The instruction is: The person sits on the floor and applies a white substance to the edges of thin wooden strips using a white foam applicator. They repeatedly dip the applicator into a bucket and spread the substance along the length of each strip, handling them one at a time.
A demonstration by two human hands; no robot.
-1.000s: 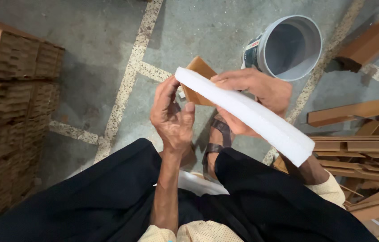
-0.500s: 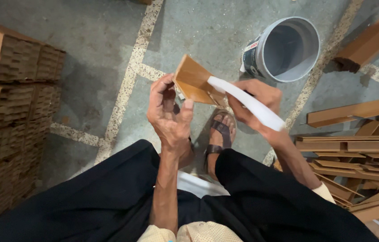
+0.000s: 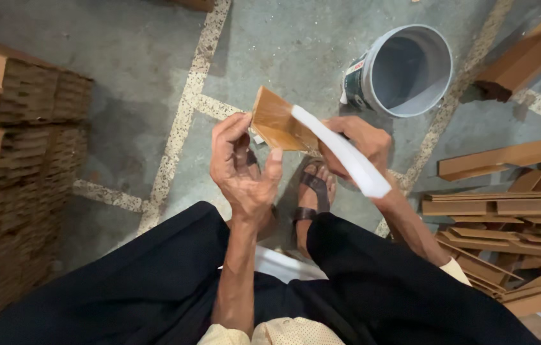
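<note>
Floor (image 3: 142,83): grey concrete with pale speckled joint lines, seen from above by a seated person whose dark trousers fill the bottom of the view.
Cardboard stacks (image 3: 11,172): tall bundles of flat brown sheets along the left edge, well apart from the hands.
Loose strips (image 3: 501,217): a heap of folded brown cardboard angle pieces on the floor at the right, near the right forearm.
Bucket (image 3: 405,70): a pale plastic pail lying tipped on its side, mouth toward the viewer, on the floor beyond the hands; nothing shows inside it.
Sandalled foot (image 3: 312,191): directly beneath the hands.
Cardboard piece (image 3: 277,121): a small brown folded piece held in the air between both hands, above the foot.
White strip (image 3: 344,153): a long white band running from the cardboard piece down to the right.
Left hand (image 3: 242,169): grip closed on the near left edge of the cardboard piece, thumb and fingertips pinching it.
Right hand (image 3: 363,140): grip wrapped around the white strip where it meets the cardboard.
Step in hand: seemingly joining or wrapping the strip onto the piece; both edges need steady alignment.
Obstacles: none between the hands.
</note>
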